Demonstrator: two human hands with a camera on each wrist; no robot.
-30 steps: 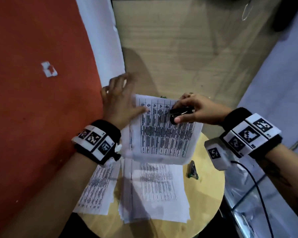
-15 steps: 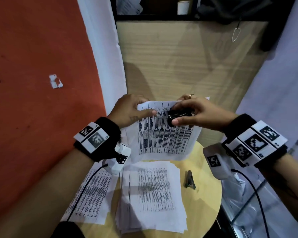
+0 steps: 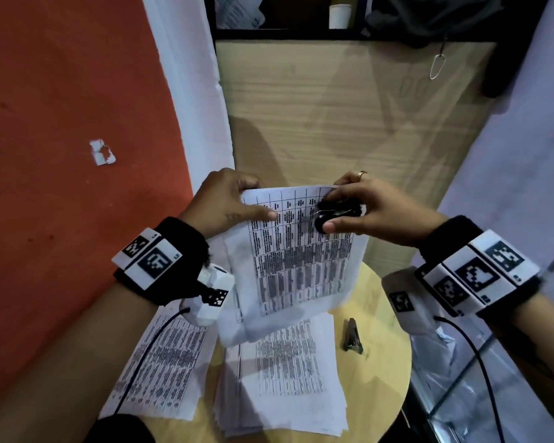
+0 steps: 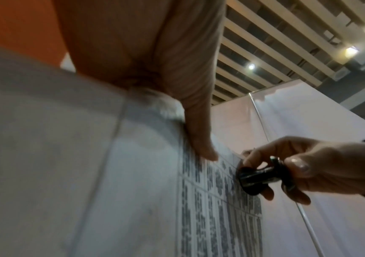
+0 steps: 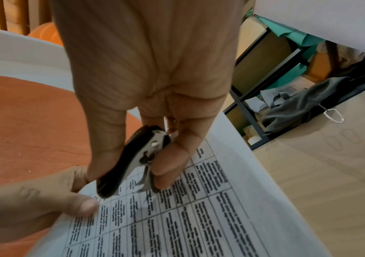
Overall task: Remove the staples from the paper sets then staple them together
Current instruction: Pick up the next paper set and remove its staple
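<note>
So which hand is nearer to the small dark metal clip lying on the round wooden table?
Right. The right hand is above the clip; the left hand is farther, across the held paper set.

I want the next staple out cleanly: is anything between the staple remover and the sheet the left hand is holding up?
Nothing visible. The staple remover, pinched in the right hand, has its claws right at the held paper set near the top edge. The left hand grips the sheets off to the side.

Lying on round wooden table (image 3: 384, 372): two printed paper stacks (image 3: 285, 378) left, small metal clip (image 3: 351, 335) right.
</note>
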